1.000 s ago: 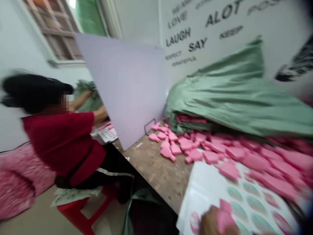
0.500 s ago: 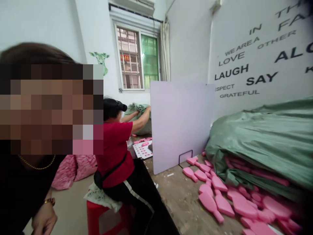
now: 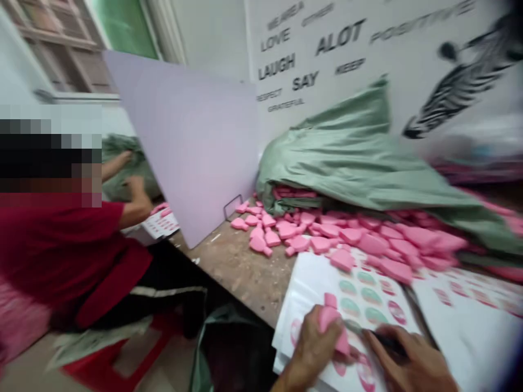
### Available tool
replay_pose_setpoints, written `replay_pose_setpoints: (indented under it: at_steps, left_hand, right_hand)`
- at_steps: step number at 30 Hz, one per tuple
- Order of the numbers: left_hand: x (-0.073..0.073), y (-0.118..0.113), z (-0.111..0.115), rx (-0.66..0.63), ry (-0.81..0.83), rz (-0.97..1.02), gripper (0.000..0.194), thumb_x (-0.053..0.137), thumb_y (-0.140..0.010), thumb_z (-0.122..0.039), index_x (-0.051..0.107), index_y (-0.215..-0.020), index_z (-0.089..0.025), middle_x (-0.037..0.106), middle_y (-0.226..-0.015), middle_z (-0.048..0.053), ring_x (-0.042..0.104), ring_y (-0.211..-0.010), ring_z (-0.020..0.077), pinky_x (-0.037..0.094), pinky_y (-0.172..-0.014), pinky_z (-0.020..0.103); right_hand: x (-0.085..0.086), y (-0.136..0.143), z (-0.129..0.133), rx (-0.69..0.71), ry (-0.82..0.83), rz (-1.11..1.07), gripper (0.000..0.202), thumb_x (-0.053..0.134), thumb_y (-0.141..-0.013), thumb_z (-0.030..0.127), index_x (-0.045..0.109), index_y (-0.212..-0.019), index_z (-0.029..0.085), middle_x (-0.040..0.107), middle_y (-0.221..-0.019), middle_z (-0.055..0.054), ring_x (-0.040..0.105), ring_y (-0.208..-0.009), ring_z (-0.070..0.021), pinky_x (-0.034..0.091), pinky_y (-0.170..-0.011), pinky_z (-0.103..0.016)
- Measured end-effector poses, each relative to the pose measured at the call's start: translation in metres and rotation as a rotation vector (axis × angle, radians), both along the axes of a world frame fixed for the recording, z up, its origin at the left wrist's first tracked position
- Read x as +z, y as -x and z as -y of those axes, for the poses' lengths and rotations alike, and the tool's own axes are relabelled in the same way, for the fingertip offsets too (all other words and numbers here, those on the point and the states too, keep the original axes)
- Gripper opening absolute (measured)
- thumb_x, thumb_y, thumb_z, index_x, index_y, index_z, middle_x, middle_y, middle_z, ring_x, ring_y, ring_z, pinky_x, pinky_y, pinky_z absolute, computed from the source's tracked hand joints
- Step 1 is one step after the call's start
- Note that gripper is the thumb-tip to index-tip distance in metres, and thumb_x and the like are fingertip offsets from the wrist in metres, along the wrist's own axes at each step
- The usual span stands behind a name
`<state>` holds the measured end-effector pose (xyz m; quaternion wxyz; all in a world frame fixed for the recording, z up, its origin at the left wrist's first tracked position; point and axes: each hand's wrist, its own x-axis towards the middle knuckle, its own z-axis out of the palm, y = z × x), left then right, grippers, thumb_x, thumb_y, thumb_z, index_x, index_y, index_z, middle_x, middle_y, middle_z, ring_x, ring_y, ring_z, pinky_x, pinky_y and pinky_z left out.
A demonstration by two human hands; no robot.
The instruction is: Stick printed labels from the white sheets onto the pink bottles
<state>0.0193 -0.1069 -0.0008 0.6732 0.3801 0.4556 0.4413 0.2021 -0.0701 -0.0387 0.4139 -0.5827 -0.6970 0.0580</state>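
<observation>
My left hand (image 3: 307,348) is closed around a pink paddle-shaped piece (image 3: 330,321), its narrow end pointing up. In my right hand (image 3: 412,356) is a slim tool with a black handle (image 3: 390,344), its pale, thin blade-like tip pointing left at the piece. Blur hides whether the tip touches it. Below both hands lie white sticker sheets (image 3: 304,283) printed with green and pink ovals. Several more pink paddle-shaped pieces (image 3: 373,245) are heaped just beyond the sheets.
A large green sack (image 3: 327,158) spills pink pieces along the wall. A pale upright panel (image 3: 196,141) divides the table (image 3: 249,277). Left of it, a co-worker in a red shirt (image 3: 73,256) reaches towards another green sack (image 3: 134,174). An open dark bag (image 3: 229,348) hangs at the table edge.
My view has swung right and down to the table. Both my hands, the pink piece and the tool have come into sight. The nearer person at the left has left the view.
</observation>
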Motion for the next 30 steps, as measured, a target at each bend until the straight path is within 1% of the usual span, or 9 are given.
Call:
replay_pose_setpoints:
  at_steps: [2, 5, 11, 14, 17, 22, 24, 27, 30]
  left_hand:
    - [-0.01, -0.004, -0.005, 0.022, 0.018, -0.027, 0.053, 0.055, -0.08, -0.057, 0.05, -0.11, -0.013, 0.064, -0.088, 0.009, 0.067, -0.067, 0.0197, 0.054, -0.063, 0.031]
    - [-0.009, -0.005, -0.012, 0.044, -0.027, -0.071, 0.061, 0.058, -0.075, -0.062, 0.05, -0.105, -0.009, 0.064, -0.073, 0.008, 0.068, -0.06, 0.0221, 0.054, -0.057, 0.03]
    - [0.006, -0.001, -0.01, 0.046, -0.005, -0.026, 0.055, 0.055, -0.08, -0.057, 0.051, -0.108, -0.009, 0.065, -0.067, 0.008, 0.069, -0.066, 0.0227, 0.054, -0.062, 0.031]
    - [0.007, -0.001, -0.009, 0.074, 0.0, -0.042, 0.055, 0.058, -0.078, -0.057, 0.054, -0.105, -0.009, 0.064, -0.064, 0.006, 0.068, -0.063, 0.0215, 0.054, -0.058, 0.028]
    - [0.004, -0.001, -0.009, 0.104, -0.019, 0.055, 0.057, 0.054, -0.079, -0.06, 0.057, -0.103, -0.009, 0.065, -0.064, 0.007, 0.068, -0.064, 0.0213, 0.054, -0.059, 0.029]
    - [0.009, 0.001, -0.007, 0.183, 0.146, 0.271, 0.06, 0.044, -0.083, -0.063, 0.061, -0.095, -0.006, 0.067, -0.071, 0.01, 0.067, -0.066, 0.0217, 0.056, -0.057, 0.032]
    - [0.015, 0.003, -0.005, 0.18, 0.154, 0.298, 0.057, 0.045, -0.083, -0.061, 0.062, -0.094, -0.007, 0.067, -0.072, 0.01, 0.067, -0.063, 0.0207, 0.056, -0.057, 0.032]
    - [0.021, 0.005, -0.001, 0.146, 0.123, 0.323, 0.057, 0.045, -0.083, -0.061, 0.063, -0.093, -0.008, 0.067, -0.071, 0.009, 0.066, -0.061, 0.02, 0.056, -0.058, 0.032]
    - [0.024, 0.007, 0.002, 0.13, 0.115, 0.336, 0.06, 0.042, -0.083, -0.063, 0.064, -0.097, -0.008, 0.066, -0.068, 0.008, 0.066, -0.063, 0.0203, 0.055, -0.06, 0.032]
  right_hand:
    - [-0.007, -0.008, 0.01, 0.004, 0.077, -0.003, 0.031, 0.062, -0.074, 0.053, 0.063, -0.073, 0.022, 0.064, -0.068, -0.004, 0.061, -0.063, -0.0189, 0.05, -0.062, -0.031]
    - [-0.002, -0.005, 0.007, -0.022, 0.142, -0.068, 0.031, 0.06, -0.075, 0.052, 0.058, -0.07, 0.021, 0.063, -0.067, -0.004, 0.059, -0.061, -0.0186, 0.048, -0.06, -0.031]
    - [0.014, 0.003, 0.009, -0.053, 0.271, -0.272, 0.03, 0.062, -0.075, 0.049, 0.056, -0.074, 0.019, 0.061, -0.071, -0.004, 0.057, -0.064, -0.0165, 0.047, -0.061, -0.029]
    - [0.025, -0.001, 0.014, -0.098, 0.298, -0.451, 0.032, 0.064, -0.073, 0.049, 0.057, -0.076, 0.018, 0.06, -0.071, -0.002, 0.055, -0.064, -0.0147, 0.046, -0.061, -0.027]
    - [0.041, -0.001, 0.017, -0.128, 0.267, -0.527, 0.033, 0.067, -0.072, 0.049, 0.059, -0.079, 0.018, 0.059, -0.074, -0.001, 0.053, -0.065, -0.0129, 0.045, -0.061, -0.025]
    - [0.065, 0.023, 0.028, 0.0, 0.382, -0.446, 0.042, 0.065, -0.075, 0.046, 0.066, -0.108, 0.02, 0.058, -0.068, 0.001, 0.05, -0.059, -0.0112, 0.043, -0.056, -0.024]
    - [0.071, 0.033, 0.033, 0.047, 0.4, -0.434, 0.041, 0.064, -0.076, 0.046, 0.068, -0.106, 0.019, 0.064, -0.074, -0.001, 0.053, -0.061, -0.0121, 0.044, -0.057, -0.025]
    - [0.074, 0.043, 0.038, 0.099, 0.401, -0.445, 0.033, 0.064, -0.077, 0.045, 0.072, -0.096, 0.02, 0.07, -0.09, -0.004, 0.061, -0.074, -0.0162, 0.048, -0.064, -0.026]
    - [0.075, 0.047, 0.038, 0.126, 0.39, -0.429, 0.028, 0.064, -0.077, 0.043, 0.073, -0.092, 0.021, 0.071, -0.093, -0.004, 0.062, -0.083, -0.0188, 0.049, -0.071, -0.028]
